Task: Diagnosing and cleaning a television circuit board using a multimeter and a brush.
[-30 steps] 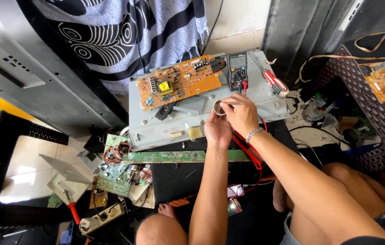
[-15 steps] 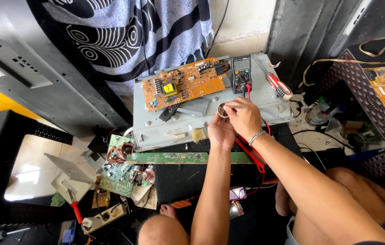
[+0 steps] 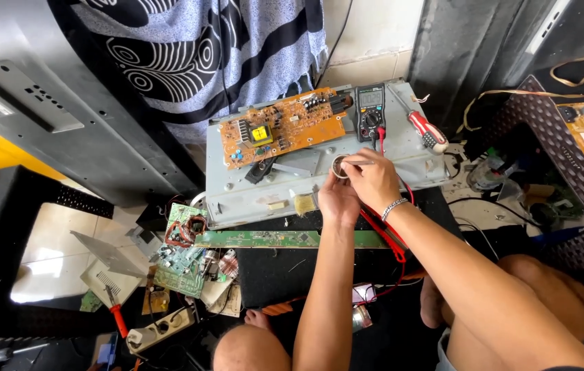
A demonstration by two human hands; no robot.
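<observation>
Small round tin, open face up, left hand grip, right hand touching.

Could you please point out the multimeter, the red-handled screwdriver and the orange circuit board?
Multimeter (image 3: 370, 110): head view, on its dial.
Screwdriver (image 3: 426, 130): head view, on its red handle.
Circuit board (image 3: 285, 125): head view, on its middle.

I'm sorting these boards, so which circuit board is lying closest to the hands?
The orange rectangular circuit board on the grey metal panel, just up-left of both hands. The green boards lie lower left; another orange one sits far right.
</observation>
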